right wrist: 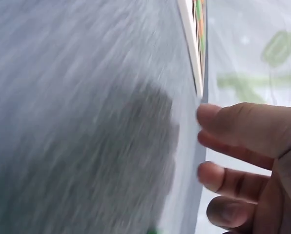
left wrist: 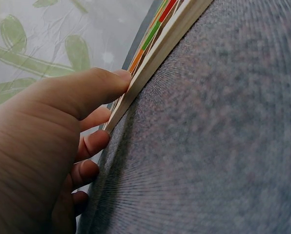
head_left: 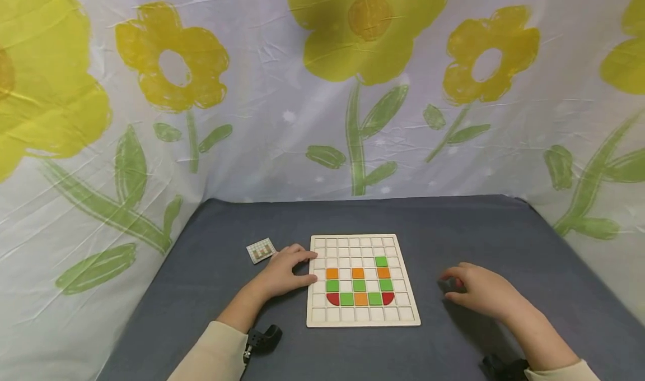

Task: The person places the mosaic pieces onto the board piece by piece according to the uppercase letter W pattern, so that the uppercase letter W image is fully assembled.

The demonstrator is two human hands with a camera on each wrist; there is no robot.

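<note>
A wooden grid board (head_left: 363,324) lies on the dark grey table, with white squares and several coloured tiles. A green tile (head_left: 381,261) tops its right column. Orange tiles (head_left: 358,273) and more green ones sit below, and red tiles (head_left: 333,298) with a rounded corner mark both ends of the bottom coloured row. My left hand (head_left: 284,270) touches the board's left edge, thumb and fingers spread apart along it. To the right of the board hovers my right hand (head_left: 481,291), fingers loosely bent; in the right wrist view that hand (right wrist: 253,156) shows nothing between thumb and fingers.
A small card (head_left: 261,250) printed with a grid pattern lies beyond my left hand. Behind the table (head_left: 242,218) hangs a white curtain (head_left: 272,129) with yellow flowers. Dark wrist devices (head_left: 265,339) sit at the sleeves' ends.
</note>
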